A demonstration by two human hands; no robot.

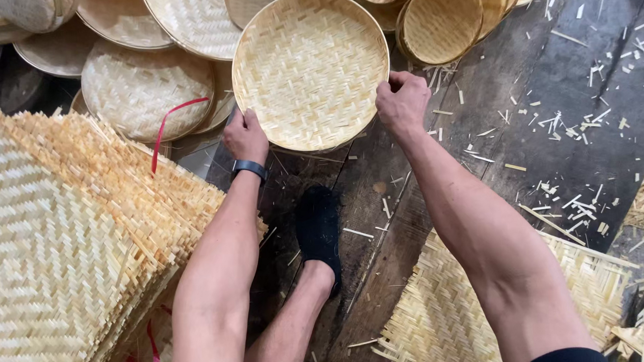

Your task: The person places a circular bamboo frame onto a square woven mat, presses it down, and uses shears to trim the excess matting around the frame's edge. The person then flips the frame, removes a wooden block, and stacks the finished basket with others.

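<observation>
Bamboo tray (309, 69) between both grips, left hand (245, 137), right hand (402, 102) clenched on rim

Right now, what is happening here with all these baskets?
A person holds a round woven bamboo tray by its rim with both hands: the left hand on the lower left edge, the right hand on the right edge. A dark wristband sits on the left wrist. More finished trays lie piled behind it. A stack of flat woven mats stands at the left, another mat lies under the right arm, and bamboo scraps litter the dark floor.
</observation>
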